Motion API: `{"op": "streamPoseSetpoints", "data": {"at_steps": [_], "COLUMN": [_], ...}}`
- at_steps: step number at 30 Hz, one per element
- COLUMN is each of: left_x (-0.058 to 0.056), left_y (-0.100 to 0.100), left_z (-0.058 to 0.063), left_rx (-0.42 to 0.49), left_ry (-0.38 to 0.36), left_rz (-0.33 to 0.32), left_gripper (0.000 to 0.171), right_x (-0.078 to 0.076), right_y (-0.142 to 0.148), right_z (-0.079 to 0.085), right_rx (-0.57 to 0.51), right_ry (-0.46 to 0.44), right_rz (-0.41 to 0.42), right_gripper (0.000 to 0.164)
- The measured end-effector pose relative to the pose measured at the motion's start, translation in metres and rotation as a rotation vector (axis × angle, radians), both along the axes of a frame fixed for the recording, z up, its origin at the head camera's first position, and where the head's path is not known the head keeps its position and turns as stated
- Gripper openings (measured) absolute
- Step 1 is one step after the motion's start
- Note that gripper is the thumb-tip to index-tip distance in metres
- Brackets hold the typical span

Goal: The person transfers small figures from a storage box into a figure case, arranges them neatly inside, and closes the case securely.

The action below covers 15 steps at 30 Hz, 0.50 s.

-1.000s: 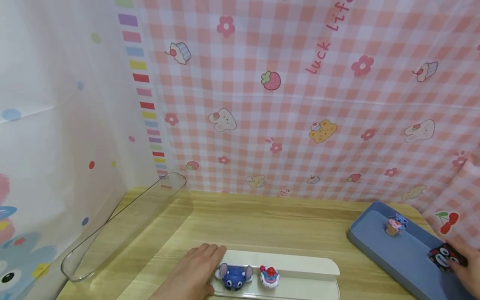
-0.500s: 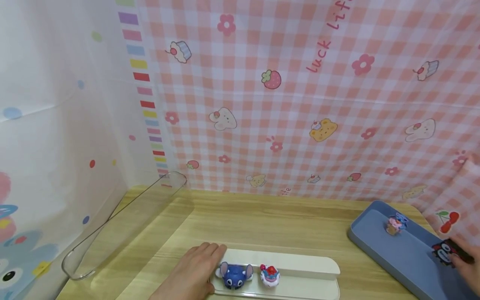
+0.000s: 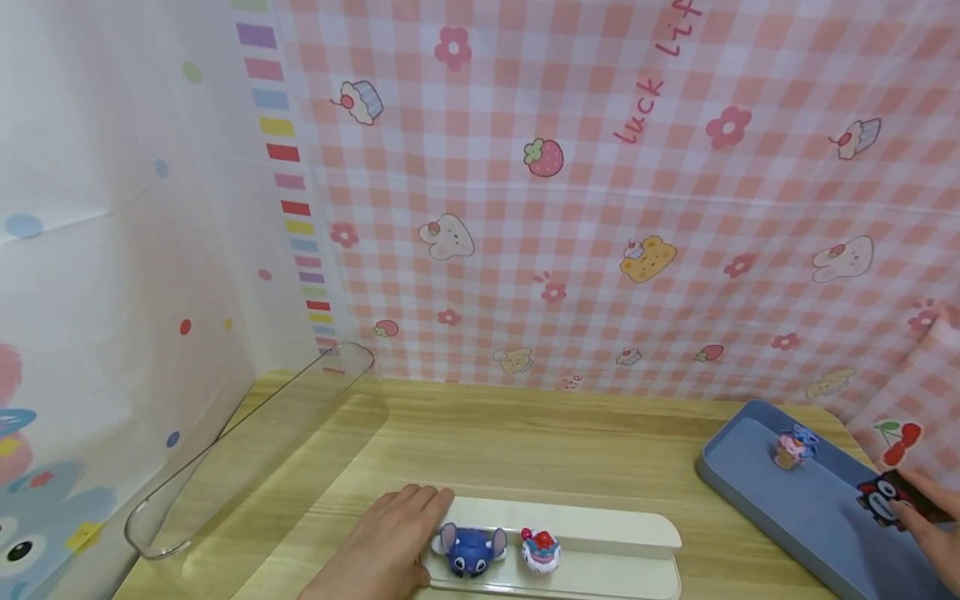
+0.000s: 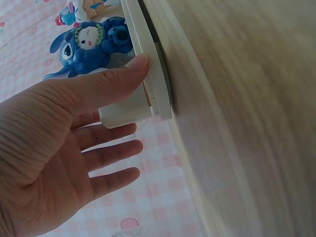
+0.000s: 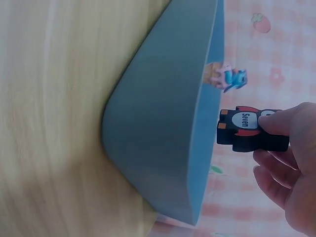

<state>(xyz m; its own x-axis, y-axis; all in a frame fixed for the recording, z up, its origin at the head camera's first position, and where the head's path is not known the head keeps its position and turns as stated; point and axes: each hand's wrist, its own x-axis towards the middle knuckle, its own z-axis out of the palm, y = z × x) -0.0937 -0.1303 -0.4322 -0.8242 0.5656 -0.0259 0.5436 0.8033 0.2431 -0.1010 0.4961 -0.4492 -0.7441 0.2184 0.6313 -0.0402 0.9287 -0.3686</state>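
Right fingers [image 5: 284, 121] pinch one figure [image 5: 244, 131]; one white case [image 3: 615, 575] bears two toys [image 3: 471, 552].

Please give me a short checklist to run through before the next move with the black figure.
1. Right grip holding the black figure: ok.
2. Right grip firm enough: cannot tell; force does not show.
3. Figure raised, its base showing above the near rim of the blue tray: ok.
4. Figure apart from the ice-cream toy in the tray: ok.
5. Left grip on one end of the cream case: ok.
6. Clear cover off the case: ok; it lies to the left on the table.
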Motion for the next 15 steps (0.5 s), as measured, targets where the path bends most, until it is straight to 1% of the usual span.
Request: {"op": "streamPoseSetpoints", "data": {"at_steps": [4, 6, 8, 12, 14, 15], "left_x": [0.0, 0.0, 0.0, 0.0, 0.0, 0.0], "left_y": [0.0, 0.0, 0.0, -0.001, -0.001, 0.0], "left_z": [-0.001, -0.001, -0.001, 0.0, 0.0, 0.0], "left_rx": [-0.002, 0.001, 0.004, 0.009, 0.009, 0.011], "left_ry": [0.007, 0.015, 0.017, 0.014, 0.013, 0.012], "left_rz": [-0.001, -0.003, -0.005, -0.008, -0.009, -0.009], "left_gripper": [0.08, 0.08, 0.08, 0.081, 0.081, 0.081], "right_x": [0.003, 0.005, 0.005, 0.008, 0.008, 0.009], "right_y": [-0.009, -0.013, -0.017, -0.029, -0.035, -0.038], "right_z": [0.005, 0.009, 0.013, 0.018, 0.021, 0.022], "right_rx": [-0.017, -0.005, -0.007, -0.038, -0.046, -0.055], "right_ry": [0.034, 0.049, 0.069, 0.039, 0.035, 0.051], "right_rz": [0.029, 0.045, 0.069, -0.003, -0.012, -0.003], "right_gripper": [0.04, 0.041, 0.045, 0.047, 0.046, 0.043]}}
